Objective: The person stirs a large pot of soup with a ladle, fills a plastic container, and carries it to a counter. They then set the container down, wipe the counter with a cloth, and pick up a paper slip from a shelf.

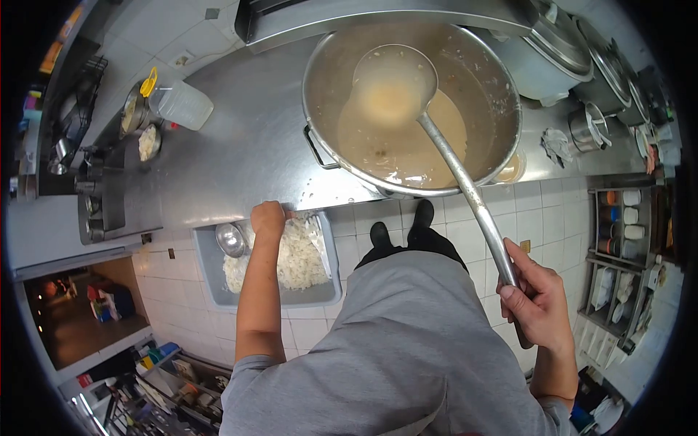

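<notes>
From the head view, the right hand [536,296] is wrapped firmly around the lower handle of a big metal ladle [465,183], thumb along the top. Out at the far end, the ladle's bowl, full of cloudy liquid, sits within the mouth of the large pot [503,98], over the tan broth [436,156]. A long reach, so I'd say the bowl wants to be level, the wrist steady, every tilt slow; a rushed turn could slop it over the rim. Over on the left, the left hand [268,219] is curled at the edge of the steel counter [240,138], and that looks like a sensible brace. Just below it, a grey tub [335,280] of white rice [298,256] with a metal bowl [231,240] inside.

Now the tricky bits! Whether the left hand grips the edge or something small, I can't tell; its fingertips are hidden. The pot's bottom is out of sight under the broth, glare blurs the ladle's contents, and whether the handle touches the near rim is unclear.
</notes>
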`<action>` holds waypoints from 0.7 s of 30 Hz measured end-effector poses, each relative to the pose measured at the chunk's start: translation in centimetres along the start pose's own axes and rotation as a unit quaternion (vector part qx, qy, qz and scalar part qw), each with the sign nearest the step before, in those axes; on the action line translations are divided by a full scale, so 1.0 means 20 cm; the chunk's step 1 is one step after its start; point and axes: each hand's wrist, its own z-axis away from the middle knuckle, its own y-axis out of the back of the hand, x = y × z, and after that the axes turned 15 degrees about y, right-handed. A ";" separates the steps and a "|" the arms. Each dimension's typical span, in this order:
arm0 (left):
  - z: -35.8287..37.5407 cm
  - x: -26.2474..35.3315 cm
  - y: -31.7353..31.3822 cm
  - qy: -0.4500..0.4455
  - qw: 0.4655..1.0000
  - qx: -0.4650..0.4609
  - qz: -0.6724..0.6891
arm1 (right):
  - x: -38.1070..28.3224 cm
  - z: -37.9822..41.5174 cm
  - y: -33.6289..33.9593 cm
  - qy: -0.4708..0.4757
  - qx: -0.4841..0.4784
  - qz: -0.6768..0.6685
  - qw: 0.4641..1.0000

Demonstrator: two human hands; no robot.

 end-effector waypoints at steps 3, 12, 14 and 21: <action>0.00 0.00 0.00 -0.009 1.000 0.004 -0.002 | -0.03 0.04 -0.01 -0.027 0.025 -0.052 0.998; 0.02 0.00 0.02 -0.027 1.000 0.004 0.015 | -0.07 0.10 0.00 -0.030 0.066 -0.015 0.997; 0.02 0.01 0.04 -0.025 1.000 -0.001 0.017 | -0.07 0.12 0.00 -0.032 0.076 -0.017 0.996; -0.01 0.02 0.03 -0.025 0.999 -0.016 -0.016 | -0.07 0.17 0.02 -0.031 0.096 -0.020 0.995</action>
